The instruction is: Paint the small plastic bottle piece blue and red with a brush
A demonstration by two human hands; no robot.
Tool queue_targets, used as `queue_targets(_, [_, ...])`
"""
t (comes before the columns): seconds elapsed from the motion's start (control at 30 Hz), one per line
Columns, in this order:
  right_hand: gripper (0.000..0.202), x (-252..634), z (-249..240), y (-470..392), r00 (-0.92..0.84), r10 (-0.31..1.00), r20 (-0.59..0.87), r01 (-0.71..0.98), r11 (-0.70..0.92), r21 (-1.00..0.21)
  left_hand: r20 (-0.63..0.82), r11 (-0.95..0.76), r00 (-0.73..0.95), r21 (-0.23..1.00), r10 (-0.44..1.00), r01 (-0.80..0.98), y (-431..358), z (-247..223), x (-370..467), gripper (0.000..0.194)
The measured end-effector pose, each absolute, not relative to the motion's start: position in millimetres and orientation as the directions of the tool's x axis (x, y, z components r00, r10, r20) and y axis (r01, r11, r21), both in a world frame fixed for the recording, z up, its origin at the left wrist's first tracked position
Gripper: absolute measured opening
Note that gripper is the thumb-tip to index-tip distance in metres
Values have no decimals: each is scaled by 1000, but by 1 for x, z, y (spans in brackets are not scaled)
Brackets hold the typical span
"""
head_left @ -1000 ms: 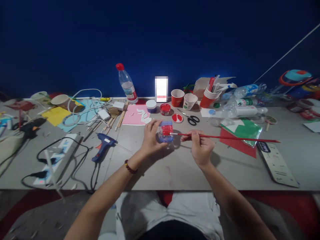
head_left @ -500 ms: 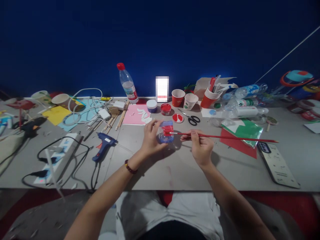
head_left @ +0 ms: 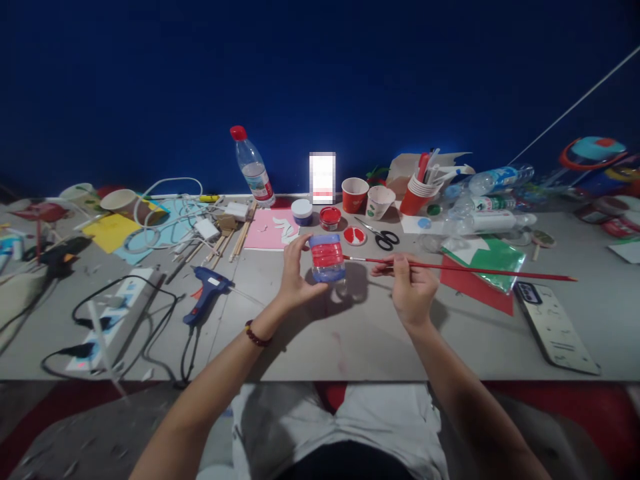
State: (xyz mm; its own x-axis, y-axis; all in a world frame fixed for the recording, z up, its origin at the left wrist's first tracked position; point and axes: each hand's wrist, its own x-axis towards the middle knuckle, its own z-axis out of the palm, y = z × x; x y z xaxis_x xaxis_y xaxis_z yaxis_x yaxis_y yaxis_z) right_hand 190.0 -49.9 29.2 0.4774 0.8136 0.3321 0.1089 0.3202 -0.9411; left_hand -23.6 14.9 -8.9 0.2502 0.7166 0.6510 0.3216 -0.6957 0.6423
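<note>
My left hand [head_left: 296,273] grips a clear plastic piece [head_left: 328,259] by its left side, above the table. Blue bands run along its top and bottom, and red paint covers its middle. In my right hand [head_left: 413,283] is a long thin brush [head_left: 465,268] with a red handle, its tip at the right edge of the plastic piece. Behind them stand an open red paint jar [head_left: 330,218], its red-smeared lid [head_left: 355,235], and a white-lidded blue jar [head_left: 302,212].
Black-handled scissors [head_left: 384,239] lie beyond my right hand, near paper cups [head_left: 355,195]. A blue glue gun [head_left: 207,293] and a power strip [head_left: 115,320] are on the left. A phone [head_left: 557,327] lies at the right, and a bottle [head_left: 254,170] stands at the back.
The plastic piece has moved slightly left and up and turned, showing more of its red band. My right hand has shifted right with the brush, its tip now at the piece's edge.
</note>
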Motion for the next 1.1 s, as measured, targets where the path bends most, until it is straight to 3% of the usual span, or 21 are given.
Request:
queue_targets(0.4, [41, 191, 32, -49, 535, 748, 393, 158, 368, -916, 552, -572, 214, 819, 806, 43, 18, -21, -21, 97])
queue_targets(0.57, [34, 193, 26, -51, 564, 738, 369, 42, 421, -906, 523, -562, 214, 797, 825, 222, 16, -15, -22, 89])
queue_targets(0.73, [33, 189, 23, -52, 433, 841, 325, -1, 361, -932, 539, -569, 216, 664, 814, 485, 11, -7, -20, 88])
queue_targets(0.9, [35, 182, 24, -53, 342, 888, 308, -8, 331, -944, 579, -610, 265, 553, 771, 567, 7, -7, -17, 90])
queue_targets(1.1, [36, 180, 23, -52, 290, 918, 270, 3, 281, -960, 576, -607, 285, 505, 766, 613, 6, -7, -17, 89])
